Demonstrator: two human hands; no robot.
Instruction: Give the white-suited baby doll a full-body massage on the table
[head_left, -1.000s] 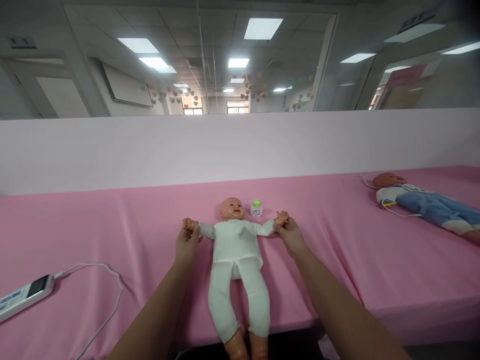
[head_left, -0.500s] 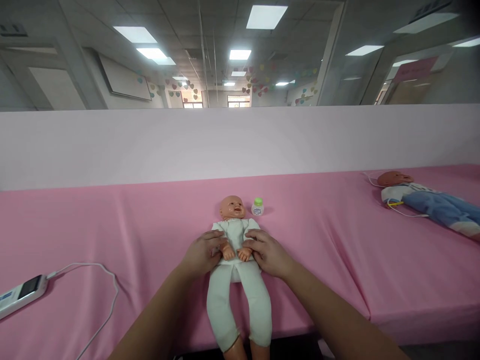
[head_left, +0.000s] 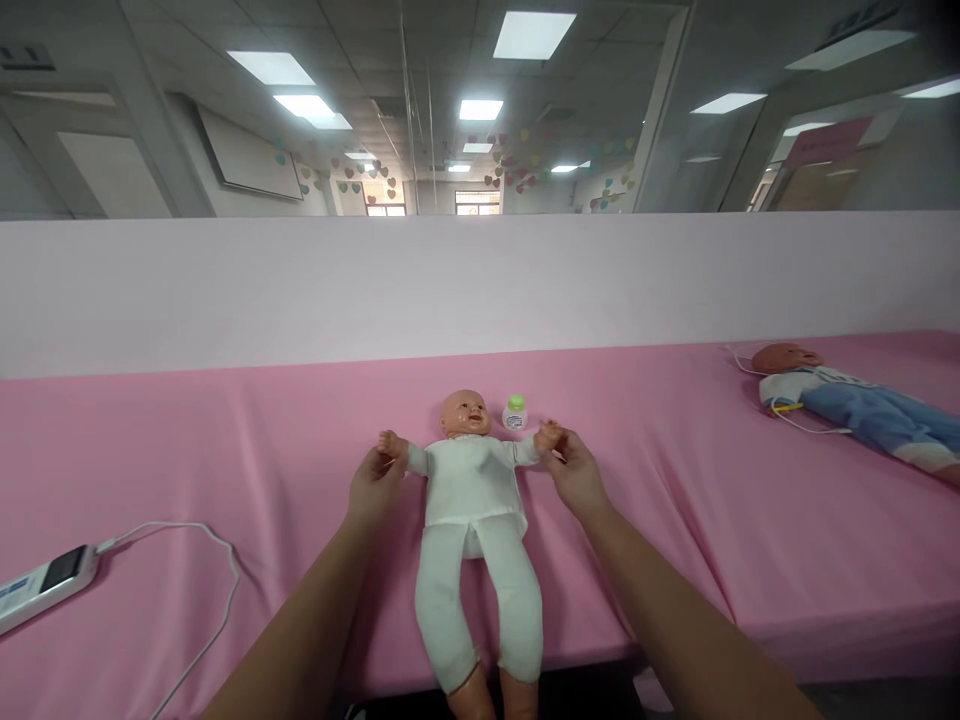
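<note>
One doll (head_left: 476,480): lying face-up on the pink sheet (head_left: 187,440); taking its chest as clock center, head is pointing to 12, legs are running to 6.
Left hand (head_left: 376,484): sitting at 9, thumb and fingers pinching the doll's wrist.
Right hand (head_left: 579,472): sitting at 3, doing the same on the other wrist.
Slip risk: hard plastic is looking slick; a loose pinch could be dropping a wrist.
Pull risk: uneven tugging could be straining a shoulder or twisting the torso; feet are reaching the edge at 6, so dragging that way could be sliding it off.
Bottle (head_left: 514,414): standing upright at 1, near the right hand; a wide swing toward 12 could be tipping it.
Cable (head_left: 229,570): looping at 8; a sweeping left forearm could be snagging it.
Doll finish: head is shining, rounded; white top and trousers are looking soft, matte, padded.
Bottle build: squat, pale body is carrying a green cap.
Sheet surface: smooth cloth is creasing in long folds.
</note>
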